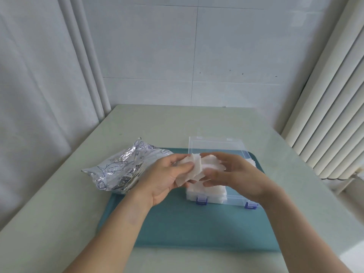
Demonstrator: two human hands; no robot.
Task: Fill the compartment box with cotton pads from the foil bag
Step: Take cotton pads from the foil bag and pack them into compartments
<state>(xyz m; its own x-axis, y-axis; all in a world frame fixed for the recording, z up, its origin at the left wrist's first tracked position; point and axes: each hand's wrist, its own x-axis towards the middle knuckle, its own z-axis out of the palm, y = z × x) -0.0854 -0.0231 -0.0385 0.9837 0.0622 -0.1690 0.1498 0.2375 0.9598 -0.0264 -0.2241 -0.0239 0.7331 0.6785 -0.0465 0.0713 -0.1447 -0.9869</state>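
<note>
A loose bunch of white cotton pads (194,168) is hanging above the clear compartment box (214,196), shared between 2 hands. The left hand (167,180) is pinching the bunch from the left with thumb on top and fingers curled beneath; the right hand (234,174) is gripping it from the right, fingers curled over the pads. The box is sitting on a teal mat (187,223), its transparent lid (214,143) standing open at the back, 2 blue latches (201,200) showing at the front, and white pads already lying inside. The crumpled foil bag (120,168) is lying just left of the box, partly on the mat. The mat is resting on a pale green table (59,203), which is butting against a white tiled wall (177,56). A pale curtain (29,95) is hanging to the left and a white ribbed radiator (334,115) is standing to the right.
</note>
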